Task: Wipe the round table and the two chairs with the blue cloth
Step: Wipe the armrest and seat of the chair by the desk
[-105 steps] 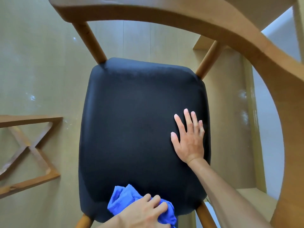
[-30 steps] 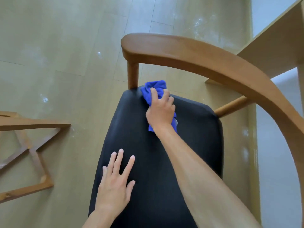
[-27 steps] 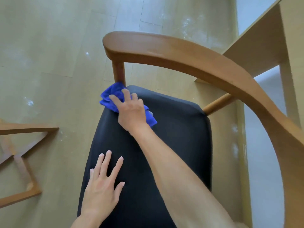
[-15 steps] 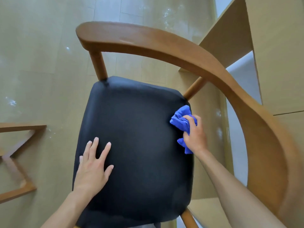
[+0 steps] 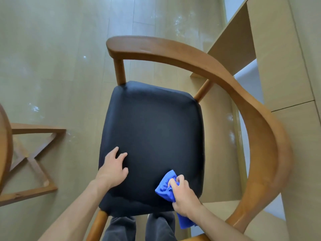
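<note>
A wooden chair with a curved backrest (image 5: 217,70) and a black padded seat (image 5: 152,129) fills the middle of the view, seen from above. My right hand (image 5: 184,195) is shut on the bunched blue cloth (image 5: 166,186) at the seat's near right corner, and a tail of cloth hangs off the front edge. My left hand (image 5: 112,167) rests on the near left part of the seat with its fingers curled and nothing in it. The round table's edge (image 5: 4,146) shows at the far left.
The table's crossed wooden base (image 5: 33,153) lies on the pale floor to the left of the chair. Light wooden furniture panels (image 5: 278,58) stand close behind the backrest on the right. My dark trouser legs (image 5: 139,228) are just in front of the seat.
My right hand has dragged the blue cloth from the seat's right edge down to the near right corner. My left hand has stayed on the near left of the seat, with its fingers now curled.
</note>
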### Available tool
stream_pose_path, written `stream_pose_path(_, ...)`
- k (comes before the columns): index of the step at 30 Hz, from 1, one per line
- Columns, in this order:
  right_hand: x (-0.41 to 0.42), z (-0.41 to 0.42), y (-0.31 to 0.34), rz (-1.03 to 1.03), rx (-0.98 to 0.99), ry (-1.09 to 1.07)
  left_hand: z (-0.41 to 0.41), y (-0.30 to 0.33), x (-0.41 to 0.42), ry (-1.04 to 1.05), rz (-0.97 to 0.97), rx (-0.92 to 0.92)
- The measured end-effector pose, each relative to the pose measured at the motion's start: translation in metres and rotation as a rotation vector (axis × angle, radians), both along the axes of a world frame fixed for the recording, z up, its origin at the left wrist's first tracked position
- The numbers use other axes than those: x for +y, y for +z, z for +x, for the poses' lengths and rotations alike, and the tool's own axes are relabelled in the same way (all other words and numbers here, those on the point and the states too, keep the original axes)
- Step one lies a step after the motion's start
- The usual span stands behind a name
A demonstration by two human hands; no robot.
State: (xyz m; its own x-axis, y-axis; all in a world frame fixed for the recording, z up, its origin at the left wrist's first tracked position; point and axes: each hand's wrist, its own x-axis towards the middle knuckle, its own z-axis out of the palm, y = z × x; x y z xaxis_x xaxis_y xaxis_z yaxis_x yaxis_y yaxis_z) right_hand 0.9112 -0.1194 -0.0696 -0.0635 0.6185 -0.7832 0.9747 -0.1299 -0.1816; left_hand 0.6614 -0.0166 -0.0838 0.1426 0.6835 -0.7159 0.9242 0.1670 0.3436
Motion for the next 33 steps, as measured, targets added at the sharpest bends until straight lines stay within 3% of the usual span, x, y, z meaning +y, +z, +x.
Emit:
stream_pose_path(4, 0.012, -0.009, 0.027, -0.082, 0.212, -0.099, -0.003, 0.022, -0.022, 0.022, -0.132, -0.061)
stream_pose_path(8, 0.028, -0.03, 0.081, 0.057, 0.418, -0.447, -0.001, 0.07, -0.026, 0.028, -0.209, -0.139)
stream_pose_path(14, 0.052, -0.055, 0.194, 0.271, 0.786, -0.854, 0.024, 0.197, -0.005, 0.344, -0.227, -0.58)
stream_pose_path(17, 0.057, -0.059, 0.251, 0.336, 0.97, -0.942, 0.034, 0.259, 0.003, 0.431, -0.18, -0.773)
stream_pose_path(21, 0.057, -0.057, 0.319, 0.45, 1.078, -0.975, 0.034, 0.327, 0.008, 0.35, -0.093, -0.884)
stream_pose_path(25, 0.053, -0.053, 0.375, 0.521, 1.193, -1.032, 0.037, 0.381, -0.003, 0.259, 0.025, -0.899)
stream_pose_path(28, 0.052, -0.052, 0.402, 0.438, 1.338, -1.102, 0.04, 0.414, -0.013, 0.263, 0.189, -0.873)
stream_pose_path(33, 0.027, -0.042, 0.43, 0.455, 1.573, -1.217, 0.032, 0.463, -0.044, 0.57, 0.315, -0.973)
